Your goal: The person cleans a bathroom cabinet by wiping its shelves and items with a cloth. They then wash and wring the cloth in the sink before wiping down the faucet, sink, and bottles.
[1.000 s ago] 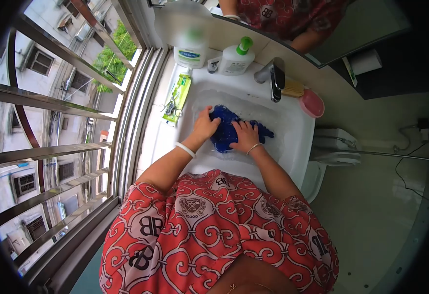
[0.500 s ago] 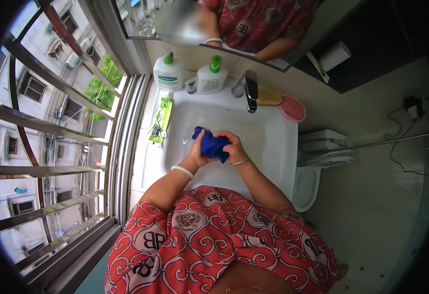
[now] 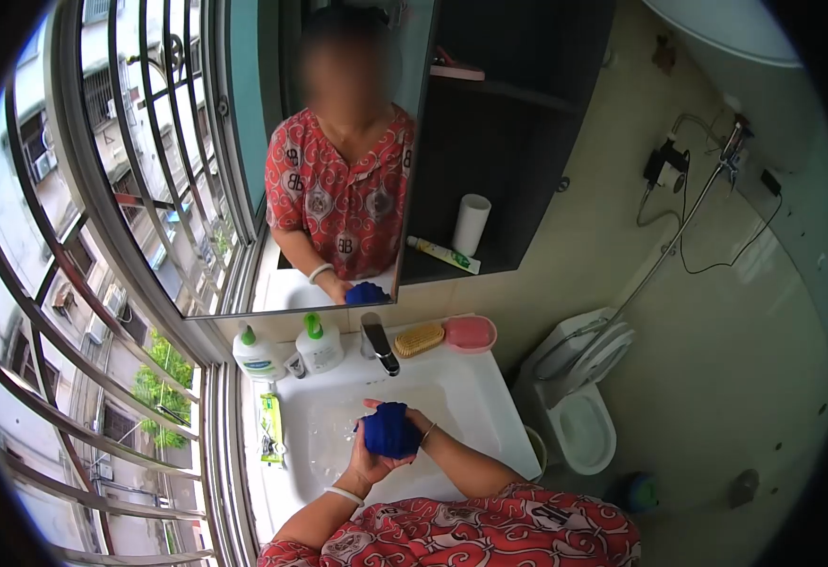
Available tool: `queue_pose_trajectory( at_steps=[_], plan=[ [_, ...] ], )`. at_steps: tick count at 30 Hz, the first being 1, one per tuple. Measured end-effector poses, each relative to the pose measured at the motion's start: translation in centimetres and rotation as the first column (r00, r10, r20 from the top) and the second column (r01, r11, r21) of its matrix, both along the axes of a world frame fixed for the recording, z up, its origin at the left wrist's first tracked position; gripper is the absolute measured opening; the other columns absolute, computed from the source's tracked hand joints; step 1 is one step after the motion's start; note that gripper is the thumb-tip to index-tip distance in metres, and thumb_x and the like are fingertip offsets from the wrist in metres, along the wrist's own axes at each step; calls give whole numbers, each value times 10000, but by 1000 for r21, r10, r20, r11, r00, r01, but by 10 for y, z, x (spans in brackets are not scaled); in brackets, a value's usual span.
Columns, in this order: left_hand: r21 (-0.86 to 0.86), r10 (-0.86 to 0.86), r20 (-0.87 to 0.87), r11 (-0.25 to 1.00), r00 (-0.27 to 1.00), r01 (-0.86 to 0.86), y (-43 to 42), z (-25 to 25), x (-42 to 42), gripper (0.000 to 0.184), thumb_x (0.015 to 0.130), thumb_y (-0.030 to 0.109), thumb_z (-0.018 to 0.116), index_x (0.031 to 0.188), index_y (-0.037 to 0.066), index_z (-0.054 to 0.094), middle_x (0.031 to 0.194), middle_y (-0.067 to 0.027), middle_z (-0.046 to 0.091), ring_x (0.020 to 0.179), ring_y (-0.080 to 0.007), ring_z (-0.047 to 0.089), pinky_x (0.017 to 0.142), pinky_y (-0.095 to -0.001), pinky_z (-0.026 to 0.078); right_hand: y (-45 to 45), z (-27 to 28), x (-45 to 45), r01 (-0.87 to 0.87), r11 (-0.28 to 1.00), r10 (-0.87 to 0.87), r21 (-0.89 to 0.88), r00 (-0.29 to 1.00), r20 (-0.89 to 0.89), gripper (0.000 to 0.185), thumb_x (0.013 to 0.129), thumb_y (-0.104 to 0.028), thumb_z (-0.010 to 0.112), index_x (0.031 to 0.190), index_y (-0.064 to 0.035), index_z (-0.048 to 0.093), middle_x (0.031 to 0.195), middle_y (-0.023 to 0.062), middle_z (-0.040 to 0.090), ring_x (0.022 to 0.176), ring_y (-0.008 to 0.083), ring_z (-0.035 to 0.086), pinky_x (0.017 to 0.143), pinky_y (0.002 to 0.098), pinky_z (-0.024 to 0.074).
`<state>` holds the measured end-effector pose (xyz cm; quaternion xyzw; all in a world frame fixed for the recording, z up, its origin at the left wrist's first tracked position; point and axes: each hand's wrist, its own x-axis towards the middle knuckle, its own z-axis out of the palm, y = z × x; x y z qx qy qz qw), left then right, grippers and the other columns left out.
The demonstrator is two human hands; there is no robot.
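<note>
A bunched dark blue cloth is held up over the white sink, with a little water and suds below it. My left hand grips the cloth from its left and lower side. On the right side of the cloth, my right hand is closed round it, its fingers partly hidden behind the blue bundle. The black and chrome faucet stands just above the cloth.
Two pump bottles and a small tube stand at the sink's back left. A green packet lies on the left rim. A brush and pink dish sit right of the faucet. The toilet is at the right.
The cloth was spread in the water, then lifted and bunched; it is now a rounder, compact bundle between both hands. The view has tilted up, showing more of the mirror and shelf.
</note>
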<state>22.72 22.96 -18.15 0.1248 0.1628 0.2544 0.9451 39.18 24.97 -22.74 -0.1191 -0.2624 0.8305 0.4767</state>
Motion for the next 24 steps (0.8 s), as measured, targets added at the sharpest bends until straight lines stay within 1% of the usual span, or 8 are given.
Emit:
queue_pose_trajectory(
  at_steps=[3, 6, 9, 13, 16, 18, 23, 24],
  plan=[
    [-2, 1, -58, 1000, 998, -1, -3, 3, -2, 847, 761, 794, 298, 1337, 181, 399, 1321, -119, 463, 1159, -333, 490, 922, -587, 402, 8, 17, 11, 146, 968, -204, 205, 931, 303, 635, 741, -130, 596, 1330, -7, 393, 1141, 90, 591, 1039, 194, 570, 942, 333, 440],
    [-62, -50, -22, 997, 998, 49, -10, -19, -8, 876, 732, 822, 296, 1345, 203, 389, 1343, -118, 437, 1180, -347, 464, 928, -600, 388, 8, 32, 0, 320, 804, -590, 501, 535, 605, 506, 683, -45, 583, 1185, -3, 538, 1051, 98, 614, 965, 211, 592, 893, 324, 459],
    [-66, -23, 92, 997, 995, 29, -11, -14, -4, 874, 722, 824, 303, 1351, 221, 376, 1356, -106, 419, 1198, -365, 437, 934, -620, 367, -2, 60, -18, 126, 656, -748, 744, 242, 618, 418, 637, -15, 569, 1053, -10, 608, 991, 124, 613, 934, 252, 598, 865, 328, 465],
    [-189, 214, 62, 962, 975, -199, -1, -3, -1, 646, 791, 675, 367, 1220, 207, 487, 1263, -82, 493, 1153, -342, 473, 904, -611, 386, -20, 78, -35, 76, 552, -826, 830, 184, 533, 491, 625, -81, 593, 1113, -37, 562, 1102, 164, 558, 1038, 321, 539, 918, 378, 429],
    [-188, 483, 63, 865, 873, -465, 8, -15, 4, 457, 832, 506, 439, 1109, 162, 556, 1120, -76, 576, 1047, -276, 545, 922, -456, 434, -32, 96, -43, -67, 420, -891, 905, 158, 425, 610, 616, -130, 611, 1208, -51, 489, 1240, 179, 468, 1152, 354, 455, 991, 421, 366],
    [-200, 458, 127, 881, 880, -430, 17, -24, -5, 410, 839, 460, 459, 1048, 127, 577, 1063, -80, 602, 1016, -263, 562, 920, -402, 444, -44, 98, -53, -112, 421, -890, 900, 143, 434, 684, 619, -157, 617, 1268, -56, 429, 1318, 190, 392, 1214, 369, 394, 1029, 441, 321],
    [-118, 461, -125, 872, 878, -475, 16, -3, -5, 383, 880, 427, 463, 1040, 93, 563, 1006, -90, 611, 917, -234, 602, 825, -357, 497, -55, 79, -66, 39, 467, -883, 884, 83, 462, 767, 735, -395, 698, 1326, -42, 360, 1392, 214, 306, 1303, 387, 281, 1072, 451, 237],
    [-130, 482, -182, 852, 857, -507, 16, 1, 1, 338, 878, 370, 493, 1041, 79, 550, 1010, -101, 603, 922, -235, 594, 814, -348, 497, -52, 73, -69, 191, 468, -882, 863, 39, 469, 648, 807, -371, 647, 1302, -40, 393, 1342, 190, 385, 1256, 342, 367, 1048, 416, 290]
  ],
)
